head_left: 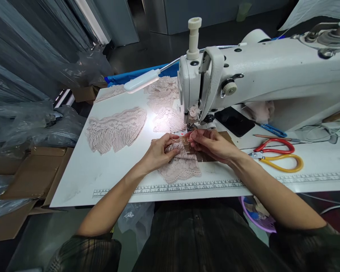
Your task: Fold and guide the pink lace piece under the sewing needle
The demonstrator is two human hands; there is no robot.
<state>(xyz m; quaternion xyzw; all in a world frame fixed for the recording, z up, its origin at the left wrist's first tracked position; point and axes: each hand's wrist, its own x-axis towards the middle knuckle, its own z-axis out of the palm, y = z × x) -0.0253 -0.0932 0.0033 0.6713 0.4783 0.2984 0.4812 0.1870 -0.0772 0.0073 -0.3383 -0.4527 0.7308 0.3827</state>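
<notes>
A pale pink lace piece (181,168) lies on the white sewing table (102,177), just in front of the needle of a white sewing machine (260,75). My left hand (162,150) presses down on the lace's left side, fingers curled over its edge. My right hand (212,144) pinches the lace's upper edge close to the presser foot (190,126). The two hands almost meet at their fingertips.
More lace pieces (116,128) lie at the left and behind the needle under a small lamp (141,80). Red and yellow scissors (277,155), blue-handled snips (273,130) and a black phone (234,121) sit to the right. Cardboard boxes (31,173) stand left of the table.
</notes>
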